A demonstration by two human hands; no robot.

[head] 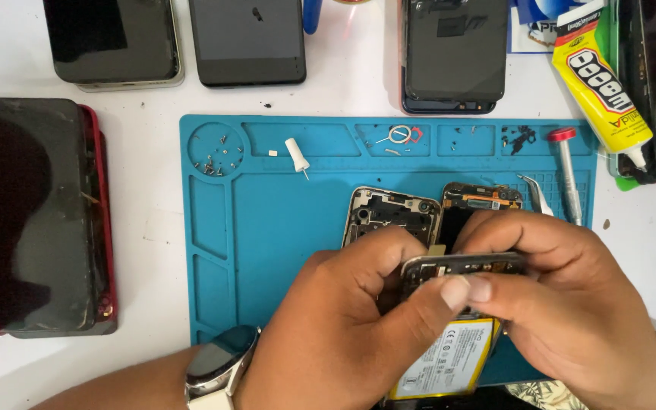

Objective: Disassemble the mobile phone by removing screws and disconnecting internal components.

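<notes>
Both my hands hold an opened phone body (465, 267) over the blue work mat (267, 220). My left hand (351, 326) grips its left side, thumb pressed on the top edge. My right hand (571, 296) grips the right side, fingers curled over the top. The phone's battery (449, 364) with a yellow rim shows below my fingers. A silver phone frame (389, 212) and a second opened phone part (480, 199) lie on the mat just beyond my hands. I wear a watch (218, 368) on the left wrist.
Tweezers (534, 193) and a red-capped screwdriver (567, 171) lie at the mat's right. Small screws (214, 158) sit in a round tray, near a white nozzle cap (296, 154). A yellow glue tube (600, 83), several phones at the back, and a red-cased tablet (32, 220) surround the mat.
</notes>
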